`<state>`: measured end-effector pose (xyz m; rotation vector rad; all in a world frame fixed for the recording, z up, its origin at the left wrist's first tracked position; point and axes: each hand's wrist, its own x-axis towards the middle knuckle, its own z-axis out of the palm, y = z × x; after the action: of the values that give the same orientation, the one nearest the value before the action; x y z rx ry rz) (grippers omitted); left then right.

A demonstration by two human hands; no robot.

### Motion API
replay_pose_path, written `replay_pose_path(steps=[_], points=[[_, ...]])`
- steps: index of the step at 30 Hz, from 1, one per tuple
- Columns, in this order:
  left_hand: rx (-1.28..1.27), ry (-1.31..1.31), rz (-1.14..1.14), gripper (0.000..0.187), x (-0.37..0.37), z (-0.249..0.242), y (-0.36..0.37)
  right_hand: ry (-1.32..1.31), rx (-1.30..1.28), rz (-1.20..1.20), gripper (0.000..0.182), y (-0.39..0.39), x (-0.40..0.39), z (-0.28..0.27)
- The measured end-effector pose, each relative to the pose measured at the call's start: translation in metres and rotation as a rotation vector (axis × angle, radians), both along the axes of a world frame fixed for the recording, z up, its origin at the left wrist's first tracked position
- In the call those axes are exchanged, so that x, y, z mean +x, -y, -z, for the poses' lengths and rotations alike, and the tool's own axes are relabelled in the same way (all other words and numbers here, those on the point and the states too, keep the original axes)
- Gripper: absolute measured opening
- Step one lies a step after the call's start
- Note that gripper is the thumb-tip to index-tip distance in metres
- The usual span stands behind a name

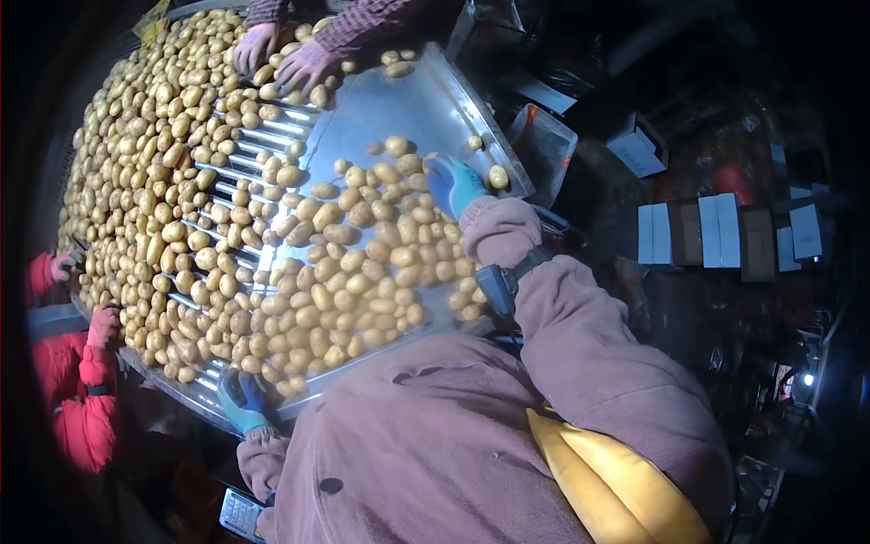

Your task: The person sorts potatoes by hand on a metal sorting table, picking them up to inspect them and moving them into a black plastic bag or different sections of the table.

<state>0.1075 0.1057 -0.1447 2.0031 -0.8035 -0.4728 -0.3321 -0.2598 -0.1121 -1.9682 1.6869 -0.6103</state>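
Observation:
A thick spread of potatoes (353,272) covers the near part of a metal sorting table (372,104). My right hand (456,184), in a blue and teal glove, rests at the right edge of the potatoes. Its fingers are stretched out against the ones beside it, and I see nothing gripped. Just right of that hand lies a single potato (497,177) by the table's raised rim. Down at the near left edge, my left hand (241,400) wears a matching glove. Its fingers are spread next to the potatoes, with no potato visibly held.
Metal rollers (249,163) show between the potatoes. Across the table are another person's gloved hands (304,68); at the left, a person in red has a gloved hand (103,325) at the edge. A clear bin (542,150) and cardboard boxes (719,231) stand to the right.

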Motion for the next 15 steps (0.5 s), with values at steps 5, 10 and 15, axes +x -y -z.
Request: replay_pose_path(steps=[5,10,15], points=[[-0.058,-0.076,-0.055,0.029,-0.02,-0.015,0.01,-0.088,-0.199,-0.205,0.043,-0.041,-0.007,0.005],[-0.005,-0.05,-0.058,0.028,-0.028,-0.027,0.016,-0.415,-0.127,-0.255,0.048,-0.053,-0.031,0.014],[0.056,0.11,-0.018,0.028,-0.021,-0.025,0.011,-0.316,-0.259,-0.752,0.045,-0.104,0.074,-0.02]])
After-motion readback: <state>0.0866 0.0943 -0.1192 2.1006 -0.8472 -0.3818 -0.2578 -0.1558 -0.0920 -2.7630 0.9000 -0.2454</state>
